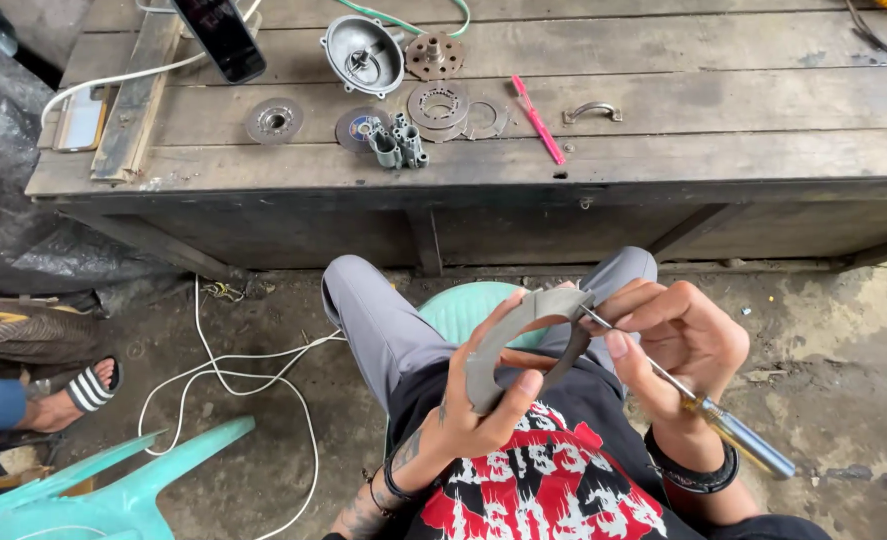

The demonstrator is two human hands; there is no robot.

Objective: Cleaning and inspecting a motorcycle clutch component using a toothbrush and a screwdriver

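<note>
Both hands (583, 375) grip curved grey shoe (513, 335), screwdriver (703, 410) touching.

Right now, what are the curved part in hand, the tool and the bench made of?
Curved part in the left hand: dull grey, matte, probably cast metal with a lining. Screwdriver in the right hand: shiny steel shaft, translucent yellowish plastic handle. Bench: weathered grey wooden planks, grain and gaps visible.

Weathered wooden bench (663, 110) of grey planks on a dark frame spans the upper view. Ground is bare, damp concrete floor (843, 340), stained and littered with small debris. Black plastic sheeting (3, 170) lies at left. A turquoise plastic chair (113, 490) stands at lower left. Even daylight.
</note>
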